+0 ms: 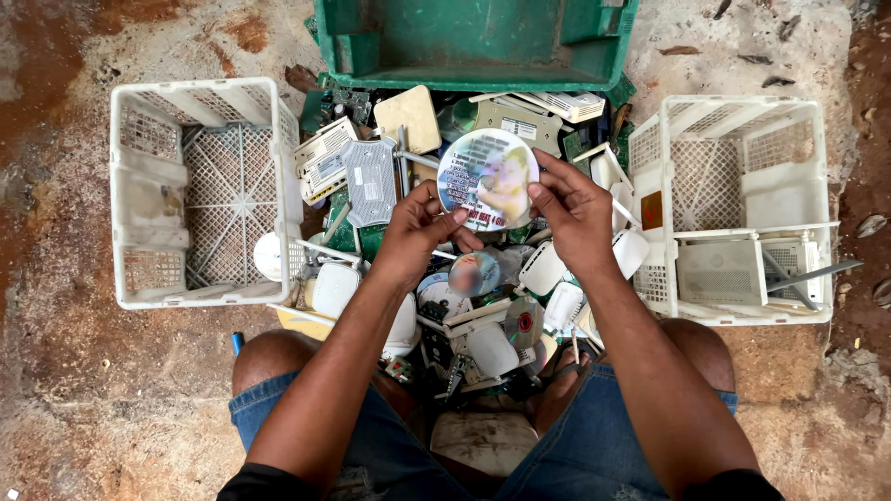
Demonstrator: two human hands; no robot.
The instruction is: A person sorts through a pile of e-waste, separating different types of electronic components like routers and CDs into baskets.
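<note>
Left hand [418, 232] and right hand [571, 213] each grasp, with closed fingers, opposite edges of a round printed plastic disc [487, 179], held above a heap of white plastic housings and discs [483, 306]. White lattice crates [200, 190] flank the heap; a green plastic crate [478, 42] lies beyond.

Bare forearms, no sleeves past black shirt edge near shoulders. Frayed blue denim shorts [594, 445]. Knees bare. Left hand [413, 237], right hand [575, 213]: no gloves, no rings.
</note>
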